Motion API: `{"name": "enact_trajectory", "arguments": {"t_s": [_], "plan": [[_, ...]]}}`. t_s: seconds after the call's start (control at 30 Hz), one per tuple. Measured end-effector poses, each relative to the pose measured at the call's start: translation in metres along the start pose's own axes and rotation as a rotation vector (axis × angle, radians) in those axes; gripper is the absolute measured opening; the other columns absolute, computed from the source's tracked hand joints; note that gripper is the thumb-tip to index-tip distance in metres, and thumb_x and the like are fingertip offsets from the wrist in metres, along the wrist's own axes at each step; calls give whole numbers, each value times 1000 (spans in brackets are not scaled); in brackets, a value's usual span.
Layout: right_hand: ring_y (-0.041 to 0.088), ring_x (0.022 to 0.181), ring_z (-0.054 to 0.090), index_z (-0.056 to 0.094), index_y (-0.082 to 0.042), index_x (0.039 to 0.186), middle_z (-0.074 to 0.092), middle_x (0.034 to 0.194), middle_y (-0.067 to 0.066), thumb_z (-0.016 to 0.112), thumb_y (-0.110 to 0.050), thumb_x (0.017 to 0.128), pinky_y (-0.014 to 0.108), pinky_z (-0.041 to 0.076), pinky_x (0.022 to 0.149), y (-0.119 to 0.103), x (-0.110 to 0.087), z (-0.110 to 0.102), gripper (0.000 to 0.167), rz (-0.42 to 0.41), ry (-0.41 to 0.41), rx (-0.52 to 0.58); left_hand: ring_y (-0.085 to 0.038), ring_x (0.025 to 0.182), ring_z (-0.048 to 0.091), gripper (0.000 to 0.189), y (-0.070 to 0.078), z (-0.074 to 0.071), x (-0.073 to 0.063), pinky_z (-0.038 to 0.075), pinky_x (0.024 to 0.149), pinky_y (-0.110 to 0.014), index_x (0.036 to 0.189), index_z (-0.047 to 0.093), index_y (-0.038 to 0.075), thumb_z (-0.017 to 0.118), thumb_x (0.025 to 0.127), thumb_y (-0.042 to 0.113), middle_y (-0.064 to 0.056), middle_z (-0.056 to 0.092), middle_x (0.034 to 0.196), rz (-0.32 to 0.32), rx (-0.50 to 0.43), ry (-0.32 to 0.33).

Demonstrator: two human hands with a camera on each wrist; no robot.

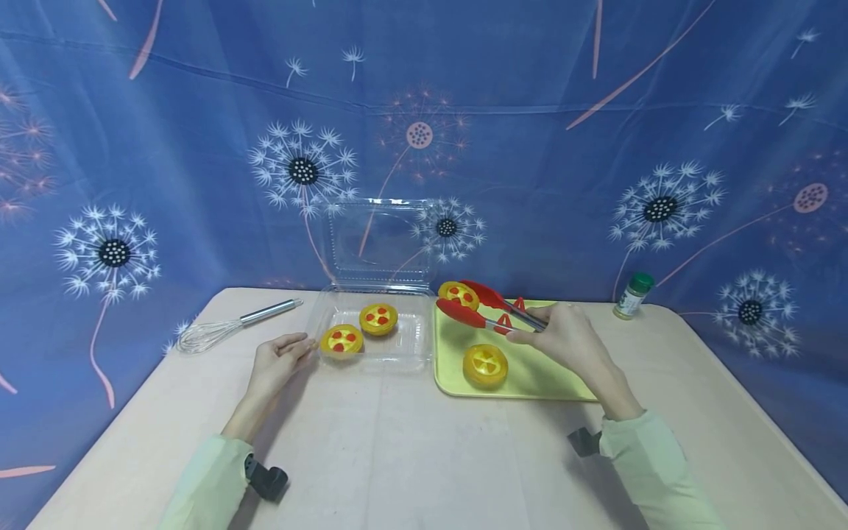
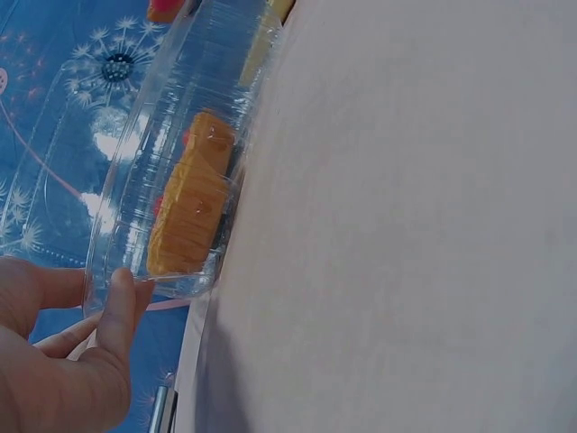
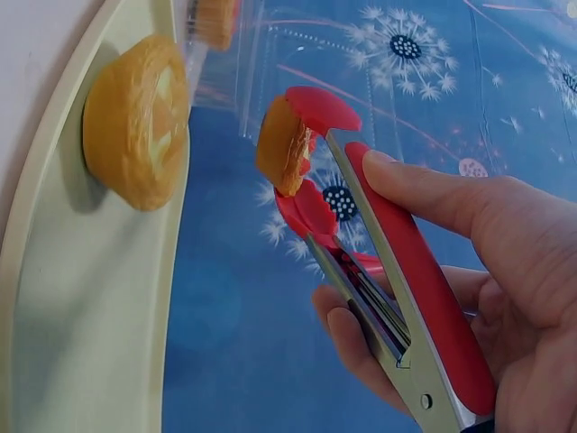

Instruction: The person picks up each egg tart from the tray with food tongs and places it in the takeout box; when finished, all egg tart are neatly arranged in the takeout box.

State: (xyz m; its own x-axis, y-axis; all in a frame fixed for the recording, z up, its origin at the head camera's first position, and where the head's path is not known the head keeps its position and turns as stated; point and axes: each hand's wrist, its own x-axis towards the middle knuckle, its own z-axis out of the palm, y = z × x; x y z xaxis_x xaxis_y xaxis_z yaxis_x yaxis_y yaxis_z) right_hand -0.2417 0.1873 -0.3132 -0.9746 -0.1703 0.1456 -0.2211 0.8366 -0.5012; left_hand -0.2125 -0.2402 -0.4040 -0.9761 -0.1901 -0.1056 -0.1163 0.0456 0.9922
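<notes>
My right hand [image 1: 570, 342] grips red-tipped metal tongs [image 3: 397, 262]. Between the tong tips is an egg tart [image 3: 284, 146] with red pieces on top, raised over the back left of the yellow tray [image 1: 530, 390]. Another tart [image 1: 486, 366], with yellow-orange pieces, sits on that tray. At the left, my left hand [image 1: 281, 364] pinches the near left corner of a clear plastic box [image 1: 414, 338] between thumb and fingers. The box's lid [image 1: 377, 243] stands raised behind it. Inside the box are two red-topped tarts, one at the front left [image 1: 341, 340] and one farther back [image 1: 378, 319].
A wire whisk [image 1: 232, 327] lies at the back left of the table [image 1: 411, 456]. Toward the back right stands a green-capped seasoning bottle [image 1: 633, 296]. A blue dandelion-print cloth [image 1: 530, 147] hangs behind the table.
</notes>
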Motion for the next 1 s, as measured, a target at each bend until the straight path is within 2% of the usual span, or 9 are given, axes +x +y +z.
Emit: {"name": "enact_trajectory", "arguments": {"t_s": [0.2, 0.43, 0.6, 0.73, 0.87, 1.0], "plan": [[11, 45, 23, 67, -1, 122, 28, 52, -7, 81, -39, 77, 22, 17, 40, -6, -2, 6, 61, -21, -21, 6, 1, 94, 65, 46, 0, 0, 0, 52, 99, -25, 139, 38, -16, 49, 102, 9, -29, 53, 135, -2, 5, -2], [11, 45, 18, 66, 0, 124, 22, 51, -6, 81, -41, 77, 22, 15, 41, -19, 1, 10, 64, -46, -34, -18, -2, 97, 65, 44, 0, 1, 1, 52, 99, -25, 139, 40, -14, 49, 103, 11, -28, 53, 135, -8, 35, 7], [12, 44, 15, 64, 0, 126, 20, 51, -5, 82, -37, 77, 21, 12, 40, -35, 5, 15, 63, -35, -93, 34, -1, 96, 64, 44, 0, 0, 1, 52, 100, -27, 138, 40, -15, 48, 102, 10, -29, 52, 136, -13, 25, 12], [12, 43, 16, 64, -2, 127, 20, 50, -5, 83, -33, 77, 21, 11, 40, -47, 7, 20, 61, -69, -120, 36, 1, 93, 64, 44, 0, -1, 1, 52, 99, -26, 138, 40, -15, 48, 102, 9, -29, 53, 134, -6, 26, 10], [11, 43, 20, 73, -6, 111, 21, 51, -6, 83, -32, 77, 20, 13, 40, -56, 10, 24, 44, -101, -139, 5, 3, 91, 64, 43, 0, -1, 1, 53, 97, -24, 137, 41, -16, 48, 102, 8, -28, 56, 132, -1, 24, 13], [10, 42, 20, 72, -10, 95, 21, 51, -5, 84, -33, 76, 20, 14, 40, -63, 12, 28, 32, -103, -163, -34, 2, 90, 65, 43, 1, 0, 2, 54, 96, -23, 137, 41, -16, 49, 102, 8, -28, 57, 131, -4, 10, 16]]}}
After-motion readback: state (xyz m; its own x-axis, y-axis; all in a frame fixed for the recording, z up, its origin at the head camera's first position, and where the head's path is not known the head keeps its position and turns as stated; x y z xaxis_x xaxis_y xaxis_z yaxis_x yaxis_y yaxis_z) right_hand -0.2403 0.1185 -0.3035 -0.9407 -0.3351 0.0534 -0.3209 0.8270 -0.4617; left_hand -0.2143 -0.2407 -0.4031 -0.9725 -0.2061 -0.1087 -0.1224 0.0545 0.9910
